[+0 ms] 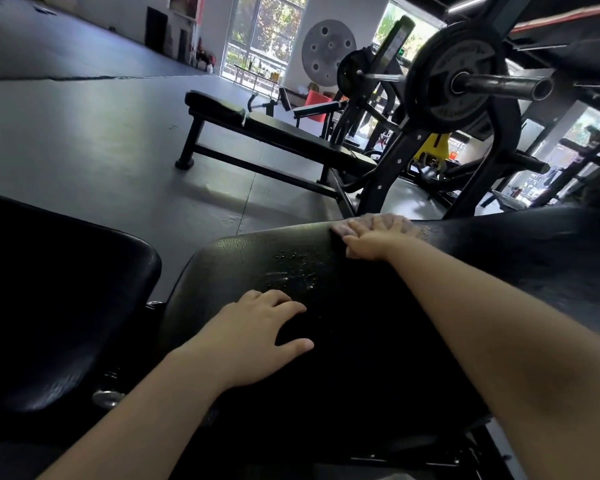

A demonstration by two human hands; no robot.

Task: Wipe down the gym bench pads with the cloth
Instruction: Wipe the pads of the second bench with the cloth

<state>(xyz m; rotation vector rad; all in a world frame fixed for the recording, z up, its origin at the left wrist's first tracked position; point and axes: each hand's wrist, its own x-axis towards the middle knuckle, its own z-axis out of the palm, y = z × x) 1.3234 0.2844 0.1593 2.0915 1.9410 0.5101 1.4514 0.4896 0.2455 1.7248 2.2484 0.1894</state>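
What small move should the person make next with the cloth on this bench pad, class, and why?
Probably draw the right hand, pressing the cloth at the far edge of the back pad, back toward the droplets glistening mid-pad. That wet patch looks unwiped, and the left hand already rests flat nearby to steady the pad.

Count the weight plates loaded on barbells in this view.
2. A large weight plate sits on the near barbell sleeve at upper right; a smaller weight plate hangs on the bar behind it, left. Others may be hidden among the racks.
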